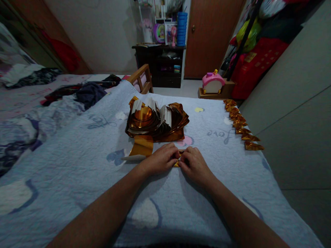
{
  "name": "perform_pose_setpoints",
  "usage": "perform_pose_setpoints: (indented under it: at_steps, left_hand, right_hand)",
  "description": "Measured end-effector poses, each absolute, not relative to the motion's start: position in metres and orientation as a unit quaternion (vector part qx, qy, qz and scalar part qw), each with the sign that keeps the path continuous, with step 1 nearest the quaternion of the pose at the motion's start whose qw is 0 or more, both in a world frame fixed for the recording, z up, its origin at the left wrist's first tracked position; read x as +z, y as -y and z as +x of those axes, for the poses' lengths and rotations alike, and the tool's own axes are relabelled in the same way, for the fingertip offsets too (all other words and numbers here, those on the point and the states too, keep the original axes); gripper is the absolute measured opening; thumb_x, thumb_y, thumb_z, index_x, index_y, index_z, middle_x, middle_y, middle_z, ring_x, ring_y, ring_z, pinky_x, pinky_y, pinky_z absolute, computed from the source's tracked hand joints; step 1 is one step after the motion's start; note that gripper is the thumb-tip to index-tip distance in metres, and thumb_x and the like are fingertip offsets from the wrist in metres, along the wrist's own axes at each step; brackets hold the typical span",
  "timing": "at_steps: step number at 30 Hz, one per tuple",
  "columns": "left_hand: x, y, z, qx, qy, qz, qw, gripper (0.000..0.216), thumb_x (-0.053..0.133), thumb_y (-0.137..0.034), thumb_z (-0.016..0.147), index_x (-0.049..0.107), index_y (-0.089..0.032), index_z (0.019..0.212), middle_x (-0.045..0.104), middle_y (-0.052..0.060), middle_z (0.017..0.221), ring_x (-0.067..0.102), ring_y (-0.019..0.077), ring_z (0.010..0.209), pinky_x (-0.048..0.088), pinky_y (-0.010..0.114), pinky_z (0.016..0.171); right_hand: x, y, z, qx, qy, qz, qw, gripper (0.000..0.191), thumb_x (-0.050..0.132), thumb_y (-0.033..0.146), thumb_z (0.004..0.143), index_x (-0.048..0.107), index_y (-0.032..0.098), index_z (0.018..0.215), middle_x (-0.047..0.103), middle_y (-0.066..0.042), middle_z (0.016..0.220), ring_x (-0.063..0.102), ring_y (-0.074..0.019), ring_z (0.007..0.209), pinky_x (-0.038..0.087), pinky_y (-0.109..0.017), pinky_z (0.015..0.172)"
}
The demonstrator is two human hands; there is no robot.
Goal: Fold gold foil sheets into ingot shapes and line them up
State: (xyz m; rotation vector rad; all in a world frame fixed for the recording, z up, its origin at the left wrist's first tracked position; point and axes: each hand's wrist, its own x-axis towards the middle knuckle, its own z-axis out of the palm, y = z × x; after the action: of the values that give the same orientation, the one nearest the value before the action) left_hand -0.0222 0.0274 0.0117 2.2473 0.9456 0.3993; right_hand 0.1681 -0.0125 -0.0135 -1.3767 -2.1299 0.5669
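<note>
Both of my hands meet low over the bed, pinching one small sheet of gold foil paper (pixel 177 164) between them. My left hand (pixel 163 159) grips its left side, and my right hand (pixel 194 163) has the right side between thumb and fingers. Most of the sheet is hidden under the fingers; a gold edge and a pale patch show. Just beyond my left hand lies a loose, curled gold sheet (pixel 142 146) with a whitish underside. Behind it sits a thick, fanned stack of gold foil paper (pixel 178 120).
A row of several folded gold foil pieces (pixel 240 124) runs along the bed's right edge. The pale blue bedsheet (pixel 103 186) spreads under everything. Clothes (pixel 90 93) lie at the left. Past the bed are a dark cabinet (pixel 157 65), a pink toy (pixel 213 82) and a wooden door (pixel 210 38).
</note>
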Motion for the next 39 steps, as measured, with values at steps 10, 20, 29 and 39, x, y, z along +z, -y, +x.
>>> perform_pose_setpoints:
  at_steps: [10,20,29,39]
  left_hand:
    - [0.016,-0.028,-0.026,0.134,-0.339,0.864,0.347,0.003,0.057,-0.019,0.09,0.058,-0.02,0.093,0.058,0.004,0.1,0.053,0.0203,0.099,0.042,0.032,0.091]
    - [0.012,-0.03,-0.029,0.119,-0.334,0.87,0.344,0.013,0.062,-0.013,0.085,0.056,-0.021,0.093,0.056,0.003,0.103,0.051,0.0202,0.102,0.042,0.033,0.093]
    - [0.014,-0.029,-0.027,0.117,-0.34,0.869,0.34,0.016,0.064,-0.011,0.083,0.055,-0.021,0.091,0.056,0.003,0.101,0.051,0.0206,0.1,0.042,0.032,0.091]
    - [0.016,-0.029,-0.026,0.098,-0.355,0.87,0.328,0.015,0.066,-0.014,0.085,0.054,-0.021,0.091,0.055,0.003,0.101,0.051,0.0212,0.101,0.041,0.032,0.09]
  right_hand:
    - [-0.016,0.011,0.166,0.192,0.787,-0.527,0.258,0.011,0.063,0.011,0.082,0.06,0.019,0.075,0.059,-0.006,0.086,0.05,-0.023,0.087,0.037,-0.036,0.077]
    - [-0.017,0.012,0.164,0.182,0.787,-0.526,0.265,0.011,0.061,0.01,0.082,0.06,0.02,0.075,0.058,-0.005,0.085,0.05,-0.0225,0.086,0.037,-0.035,0.076]
    - [-0.015,0.014,0.164,0.175,0.792,-0.523,0.261,0.011,0.062,0.01,0.082,0.058,0.021,0.083,0.058,-0.005,0.088,0.049,-0.0233,0.086,0.037,-0.036,0.077]
    - [-0.003,0.022,0.163,0.115,0.807,-0.549,0.187,0.01,0.064,0.025,0.09,0.064,0.02,0.098,0.058,-0.01,0.098,0.049,-0.028,0.093,0.037,-0.04,0.079]
